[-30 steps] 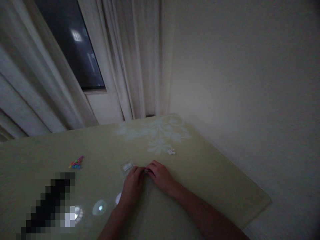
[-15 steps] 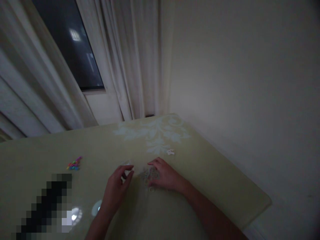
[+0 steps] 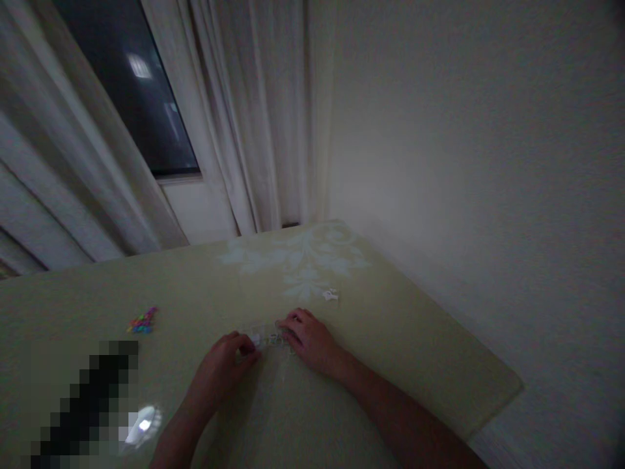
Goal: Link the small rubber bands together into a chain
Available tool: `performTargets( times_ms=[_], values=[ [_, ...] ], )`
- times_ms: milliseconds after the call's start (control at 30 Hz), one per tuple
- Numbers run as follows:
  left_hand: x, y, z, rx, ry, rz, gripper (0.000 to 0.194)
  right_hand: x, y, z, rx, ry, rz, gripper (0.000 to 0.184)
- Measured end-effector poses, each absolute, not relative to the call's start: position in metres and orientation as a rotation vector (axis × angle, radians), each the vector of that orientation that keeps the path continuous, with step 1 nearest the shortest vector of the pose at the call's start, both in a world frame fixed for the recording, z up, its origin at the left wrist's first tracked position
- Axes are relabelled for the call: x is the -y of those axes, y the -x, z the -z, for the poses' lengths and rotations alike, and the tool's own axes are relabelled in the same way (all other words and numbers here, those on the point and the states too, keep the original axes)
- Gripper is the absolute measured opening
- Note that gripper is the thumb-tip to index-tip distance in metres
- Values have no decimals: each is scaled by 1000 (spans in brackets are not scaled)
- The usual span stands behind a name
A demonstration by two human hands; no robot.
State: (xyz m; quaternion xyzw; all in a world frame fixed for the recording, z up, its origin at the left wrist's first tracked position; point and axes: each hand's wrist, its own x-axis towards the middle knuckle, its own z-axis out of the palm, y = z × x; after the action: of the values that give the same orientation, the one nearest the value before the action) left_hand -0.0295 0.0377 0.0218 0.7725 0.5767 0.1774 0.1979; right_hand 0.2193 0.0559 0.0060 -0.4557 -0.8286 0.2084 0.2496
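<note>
Both my hands rest on a pale green table [image 3: 390, 339] in dim light. My left hand [image 3: 222, 368] has its fingers curled, pinching one end of a small clear plastic packet [image 3: 267, 339] that holds tiny pieces. My right hand [image 3: 307, 335] lies palm down with its fingertips pressed on the packet's other end. The packet stretches flat on the tabletop between the two hands. What is inside it is too small and dark to make out.
A small heap of colourful little pieces [image 3: 141, 321] lies to the left. A tiny white object [image 3: 331, 296] sits beyond my right hand. Curtains [image 3: 254, 117] and a dark window [image 3: 131, 85] stand behind the table; a wall runs along the right edge.
My hands met at the middle, then the left drew back left towards the clear packet. Now both hold the packet between them, and the view has shifted slightly.
</note>
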Motion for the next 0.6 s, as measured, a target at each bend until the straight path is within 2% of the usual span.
performTargets(
  times_ms=[100,233,400,600],
  values=[
    [-36,22,-19,-1655,-2199,-491,19,-58,-230,-10,2187,1249,-599,23],
    [-33,9,-9,-1740,-2387,-688,13,-59,-239,-14,2208,1299,-588,13],
    [-30,-9,5,-1639,-2713,-709,27,-55,-232,-13,2314,1341,-489,12],
    [-35,-7,14,-1582,-2629,-805,19,-52,-226,-13,2354,1367,-487,8]
  ],
)
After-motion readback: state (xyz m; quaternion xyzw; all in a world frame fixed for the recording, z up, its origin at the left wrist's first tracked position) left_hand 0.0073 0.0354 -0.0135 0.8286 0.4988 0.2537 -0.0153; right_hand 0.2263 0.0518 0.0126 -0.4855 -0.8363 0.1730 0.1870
